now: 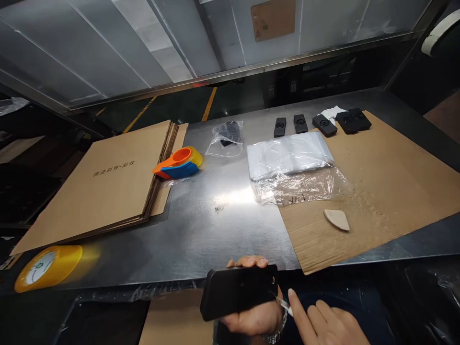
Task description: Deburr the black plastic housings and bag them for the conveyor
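Note:
A black rectangular case (237, 291) is held in my left hand (256, 318) at the bottom centre, over the table's front edge. My fingertips wrap over its far edge, and a metal watch band shows at the wrist. To the right, my right hand (323, 322) grips a thin white tool (284, 304) whose tip is at the right end of the case. My right index finger stretches along the tool and the other fingers are curled. Part of the tool's grip is hidden by the hand.
Flat cardboard (118, 177) is stacked at the left, with an orange and blue tape dispenser (176, 164) on it. A yellow tape roll (46, 268) lies front left. Clear bags (291, 155), several black devices (300, 123) and a beige wedge (337, 220) lie right.

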Demonstrator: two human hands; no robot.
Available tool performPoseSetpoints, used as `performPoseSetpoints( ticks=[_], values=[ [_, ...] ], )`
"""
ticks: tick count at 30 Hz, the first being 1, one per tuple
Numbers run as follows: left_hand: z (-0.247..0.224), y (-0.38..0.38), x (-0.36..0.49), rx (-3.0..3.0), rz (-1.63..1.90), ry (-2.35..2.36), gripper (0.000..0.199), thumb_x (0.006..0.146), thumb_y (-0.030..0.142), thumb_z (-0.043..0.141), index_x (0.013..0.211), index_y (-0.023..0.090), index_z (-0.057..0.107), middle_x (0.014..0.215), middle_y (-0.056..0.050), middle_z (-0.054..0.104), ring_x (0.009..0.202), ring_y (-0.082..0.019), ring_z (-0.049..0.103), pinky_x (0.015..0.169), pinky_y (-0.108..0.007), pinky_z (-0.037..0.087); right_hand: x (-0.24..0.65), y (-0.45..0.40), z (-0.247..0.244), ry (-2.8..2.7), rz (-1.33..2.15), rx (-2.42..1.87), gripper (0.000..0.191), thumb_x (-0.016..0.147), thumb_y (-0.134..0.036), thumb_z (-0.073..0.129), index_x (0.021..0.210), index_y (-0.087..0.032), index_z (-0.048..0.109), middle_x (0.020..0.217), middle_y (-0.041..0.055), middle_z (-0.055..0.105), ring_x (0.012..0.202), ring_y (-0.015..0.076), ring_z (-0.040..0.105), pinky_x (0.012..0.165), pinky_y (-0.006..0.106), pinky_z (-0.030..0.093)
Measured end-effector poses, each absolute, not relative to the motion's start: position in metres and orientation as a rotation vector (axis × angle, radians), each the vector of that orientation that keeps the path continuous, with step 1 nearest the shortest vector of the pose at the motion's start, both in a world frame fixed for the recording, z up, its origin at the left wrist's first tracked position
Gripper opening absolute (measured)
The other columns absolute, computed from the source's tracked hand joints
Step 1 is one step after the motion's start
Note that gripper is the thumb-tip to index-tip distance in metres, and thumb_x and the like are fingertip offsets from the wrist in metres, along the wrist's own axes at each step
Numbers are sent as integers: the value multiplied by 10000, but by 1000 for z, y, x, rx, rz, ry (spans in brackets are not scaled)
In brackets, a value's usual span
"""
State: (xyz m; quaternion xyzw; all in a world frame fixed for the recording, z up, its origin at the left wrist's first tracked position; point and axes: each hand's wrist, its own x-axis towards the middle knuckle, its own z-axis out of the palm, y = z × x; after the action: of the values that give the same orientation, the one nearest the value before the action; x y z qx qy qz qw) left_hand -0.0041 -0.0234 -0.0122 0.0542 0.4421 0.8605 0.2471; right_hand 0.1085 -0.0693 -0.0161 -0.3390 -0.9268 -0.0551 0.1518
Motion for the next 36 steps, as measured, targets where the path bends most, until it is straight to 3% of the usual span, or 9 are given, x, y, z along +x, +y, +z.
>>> performPoseSetpoints(
  ticks=[13, 19, 28, 36],
  values=[
    [-17, -26, -3, 108, 2294, 1223, 442, 712, 560, 393, 865, 212, 618, 639, 2, 558, 552, -148, 503, 515, -259, 440, 108, -68, -14, -2578, -249, -1018, 406, 771, 39, 293, 942, -87, 639, 427, -25, 455, 354, 105, 466, 354, 237, 269],
    [-24, -28, -8, -61, 2101, 1225, 500, 702, 631, 470, 923, 204, 609, 730, -17, 590, 615, -148, 555, 556, -244, 476, 116, -56, -9, -2612, -298, -1087, 421, 835, -28, 286, 1097, -108, 606, 503, 8, 492, 434, 142, 483, 428, 262, 329],
    [-19, -31, -23, -207, 1748, 1056, 407, 781, 517, 460, 952, 183, 618, 726, -39, 598, 577, -139, 568, 532, -234, 477, 138, -39, -21, -2589, 306, -1205, 380, 961, -216, 252, 1247, -149, 495, 688, 31, 550, 578, 130, 561, 464, 201, 426],
    [-17, -32, -21, -172, 1710, 1028, 403, 800, 508, 433, 938, 181, 622, 699, -49, 597, 558, -145, 557, 518, -238, 472, 135, -41, -9, -2583, 181, -1138, 339, 947, -234, 309, 1109, -151, 595, 666, 40, 547, 579, 142, 553, 499, 232, 434]
  ],
)
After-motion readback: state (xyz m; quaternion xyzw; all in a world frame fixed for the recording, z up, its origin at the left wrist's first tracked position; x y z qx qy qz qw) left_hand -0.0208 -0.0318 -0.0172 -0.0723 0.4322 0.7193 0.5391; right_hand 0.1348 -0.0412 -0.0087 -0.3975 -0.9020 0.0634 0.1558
